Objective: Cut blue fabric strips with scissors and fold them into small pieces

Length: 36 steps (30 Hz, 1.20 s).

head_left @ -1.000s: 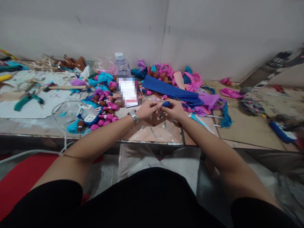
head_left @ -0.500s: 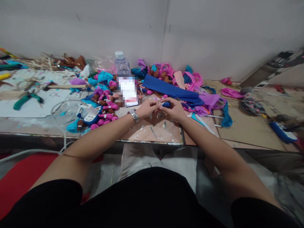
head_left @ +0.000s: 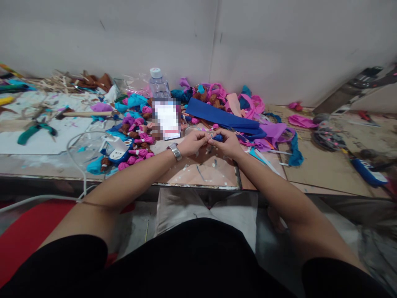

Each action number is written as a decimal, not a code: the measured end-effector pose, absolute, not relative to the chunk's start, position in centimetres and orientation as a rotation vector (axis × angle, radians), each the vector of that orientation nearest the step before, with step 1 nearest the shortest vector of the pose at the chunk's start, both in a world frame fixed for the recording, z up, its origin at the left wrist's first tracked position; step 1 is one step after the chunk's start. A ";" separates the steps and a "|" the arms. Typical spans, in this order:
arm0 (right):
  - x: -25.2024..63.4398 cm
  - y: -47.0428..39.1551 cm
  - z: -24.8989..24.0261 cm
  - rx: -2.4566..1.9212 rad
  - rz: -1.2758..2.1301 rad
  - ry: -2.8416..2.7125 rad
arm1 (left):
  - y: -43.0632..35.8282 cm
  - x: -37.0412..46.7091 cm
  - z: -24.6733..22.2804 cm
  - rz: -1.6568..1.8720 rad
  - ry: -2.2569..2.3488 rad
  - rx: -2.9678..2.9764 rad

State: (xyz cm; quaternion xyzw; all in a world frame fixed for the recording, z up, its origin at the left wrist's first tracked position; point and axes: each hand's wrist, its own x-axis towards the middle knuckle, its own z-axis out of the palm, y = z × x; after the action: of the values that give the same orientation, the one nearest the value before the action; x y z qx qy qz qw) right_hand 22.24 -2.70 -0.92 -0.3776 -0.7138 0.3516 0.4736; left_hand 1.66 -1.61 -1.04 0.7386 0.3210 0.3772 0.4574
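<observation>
Above the front of the workbench, my left hand (head_left: 196,142) and my right hand (head_left: 228,144) meet fingertip to fingertip. Between them is a small bundle of dark blue fabric (head_left: 218,137), pinched by both. The right fingers curl round its body, while the left fingertips press at its left end, where a small pale bit shows. Just behind the hands lies a folded strip of royal blue fabric (head_left: 221,115). A heap of pink, brown and blue knotted fabric bundles (head_left: 141,140) sits left of my left hand, which has a metal watch (head_left: 175,151) at its wrist.
A lit phone (head_left: 167,120) leans before a clear bottle (head_left: 159,85). Further left are a blue-and-white power strip (head_left: 119,154) with a white cable, a hammer (head_left: 88,113) and green-handled pliers (head_left: 32,131). Purple fabric (head_left: 276,134) and cardboard (head_left: 316,165) lie to the right.
Both hands stay in nearly the same place with the blue bundle between them. Their fingers have shifted slightly, the left fingertips closing in on the bundle's left end.
</observation>
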 end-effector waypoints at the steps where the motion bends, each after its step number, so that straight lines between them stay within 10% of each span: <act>1: 22.3 -2.7 -1.0 -0.931 0.856 -1.757 | -1.6 1.7 -1.0 0.933 0.788 1.832; 36: 22.3 -1.6 -2.6 -0.836 1.318 -1.427 | -1.1 1.6 -1.6 0.981 0.678 1.557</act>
State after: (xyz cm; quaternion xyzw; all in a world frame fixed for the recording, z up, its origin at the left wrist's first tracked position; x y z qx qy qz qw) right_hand 22.35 -1.65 -2.56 -0.3442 -0.5878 0.5430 0.4912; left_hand 1.60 -1.06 -1.62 0.6596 0.2874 0.4157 0.5564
